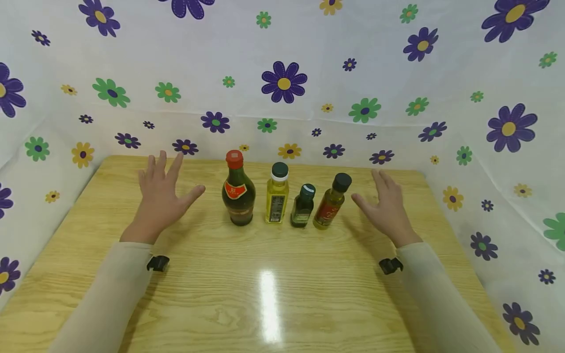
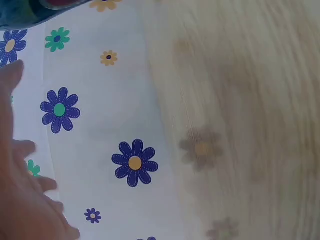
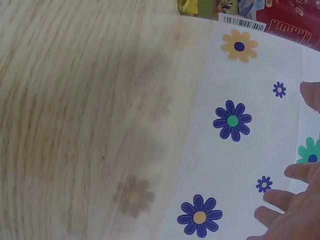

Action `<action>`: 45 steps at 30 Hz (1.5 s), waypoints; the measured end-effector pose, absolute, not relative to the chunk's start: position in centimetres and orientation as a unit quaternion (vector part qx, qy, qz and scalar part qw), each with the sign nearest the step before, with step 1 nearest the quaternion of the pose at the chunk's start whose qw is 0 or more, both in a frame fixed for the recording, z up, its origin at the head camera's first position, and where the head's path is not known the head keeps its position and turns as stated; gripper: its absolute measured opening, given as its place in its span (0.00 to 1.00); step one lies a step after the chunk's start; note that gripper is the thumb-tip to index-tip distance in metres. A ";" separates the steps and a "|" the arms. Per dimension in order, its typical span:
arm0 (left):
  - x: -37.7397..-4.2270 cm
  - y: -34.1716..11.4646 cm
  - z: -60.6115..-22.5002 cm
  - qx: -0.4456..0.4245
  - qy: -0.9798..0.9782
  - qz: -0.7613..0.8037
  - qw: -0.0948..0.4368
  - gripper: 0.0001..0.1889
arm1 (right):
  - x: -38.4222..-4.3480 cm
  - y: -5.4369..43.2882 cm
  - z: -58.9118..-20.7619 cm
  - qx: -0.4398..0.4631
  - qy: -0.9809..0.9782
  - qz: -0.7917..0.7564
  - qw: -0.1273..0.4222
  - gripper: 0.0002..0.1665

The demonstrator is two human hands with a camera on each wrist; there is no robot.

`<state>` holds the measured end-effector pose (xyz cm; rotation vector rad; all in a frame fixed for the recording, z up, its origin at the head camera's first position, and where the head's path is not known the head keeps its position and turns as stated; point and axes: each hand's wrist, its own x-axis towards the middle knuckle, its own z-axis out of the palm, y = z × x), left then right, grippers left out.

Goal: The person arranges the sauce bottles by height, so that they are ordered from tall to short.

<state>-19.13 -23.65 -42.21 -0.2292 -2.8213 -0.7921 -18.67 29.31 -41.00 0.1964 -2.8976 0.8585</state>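
Several bottles stand in a row on the wooden table. Leftmost is a big dark bottle [image 1: 239, 193] with a red cap and red neck label. Beside it comes a square bottle of yellow oil [image 1: 277, 196] with a dark cap. A small dark green bottle [image 1: 302, 207] follows, then a red-labelled bottle [image 1: 328, 206] with a black cap. My left hand [image 1: 162, 196] is spread in the air left of the dark bottle, holding nothing. To the right of the red-labelled bottle, my right hand [image 1: 386, 208] hovers with fingers extended, also empty. The red label [image 3: 292, 20] shows in the right wrist view.
A white cloth [image 1: 194, 59] with purple, green and yellow flowers hangs behind the table and along both sides. The glossy wooden tabletop [image 1: 212, 294] reflects a bright strip of light in front of the bottles. Each wrist wears a small black device [image 1: 158, 263].
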 end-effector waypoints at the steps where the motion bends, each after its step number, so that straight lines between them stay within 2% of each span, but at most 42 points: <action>1: -19.0 -23.6 -42.1 -0.083 -0.947 -0.293 0.102 0.49 | -18.6 29.2 -40.9 0.065 -0.951 0.297 0.050 0.55; 8: -18.5 -22.7 -41.4 -0.116 -0.873 -0.464 0.097 0.42 | -18.5 28.4 -40.3 0.103 -0.913 0.395 0.015 0.48; 17: -17.4 -19.6 -40.3 -0.135 -0.825 -0.548 0.029 0.45 | -17.6 26.6 -39.3 0.192 -0.836 0.514 0.000 0.39; 21: -17.0 -18.0 -40.3 -0.140 -0.829 -0.541 0.013 0.45 | -17.3 25.6 -39.0 0.192 -0.815 0.546 0.007 0.36; 28: -16.7 -16.2 -40.2 -0.141 -0.829 -0.540 0.039 0.43 | -17.3 24.2 -39.2 0.193 -0.796 0.571 0.052 0.24; 34: -16.8 -15.4 -40.5 -0.139 -0.836 -0.529 0.039 0.43 | -17.4 23.7 -39.7 0.174 -0.806 0.562 0.067 0.22; 39: -16.9 -15.0 -40.8 -0.139 -0.835 -0.531 0.031 0.43 | -17.6 23.5 -40.0 0.154 -0.820 0.548 0.061 0.18; 45: -17.2 -14.6 -40.9 -0.139 -0.834 -0.534 0.025 0.43 | -17.6 23.5 -40.6 0.125 -0.841 0.525 0.029 0.21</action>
